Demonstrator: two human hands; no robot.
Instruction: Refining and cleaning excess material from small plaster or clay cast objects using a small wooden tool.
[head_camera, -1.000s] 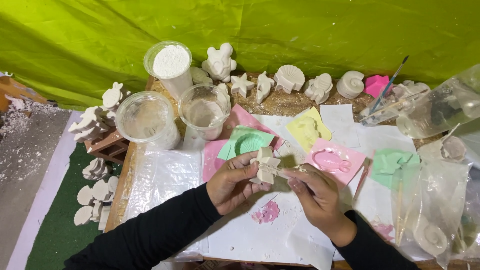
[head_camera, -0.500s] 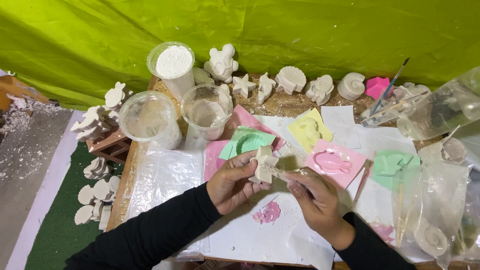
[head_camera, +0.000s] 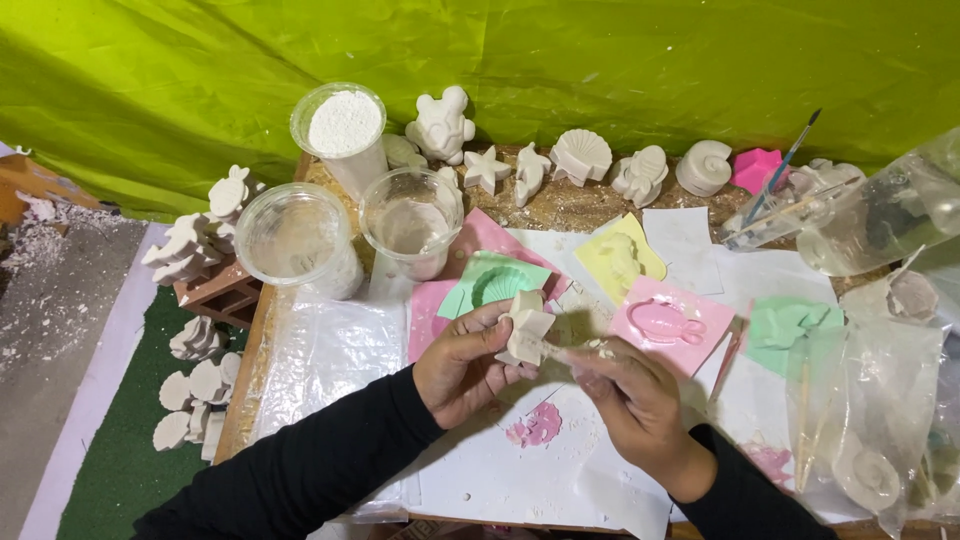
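Left hand (head_camera: 462, 362) clamps small white plaster cast (head_camera: 525, 328); right hand (head_camera: 628, 392) pinches its edge. Thin plaster, hard pinch could snap it.

Both hands (head_camera: 545, 375) curled, fingertips meeting, forearms converging.

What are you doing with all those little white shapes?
A person is working at a table covered in plastic. The left hand holds a small white plaster figure, and the right hand touches its edge with the fingertips. Around them lie coloured moulds: a green shell mould, a yellow mould and a pink mould. Finished white figures stand in a row at the back, beside a cup of white powder.
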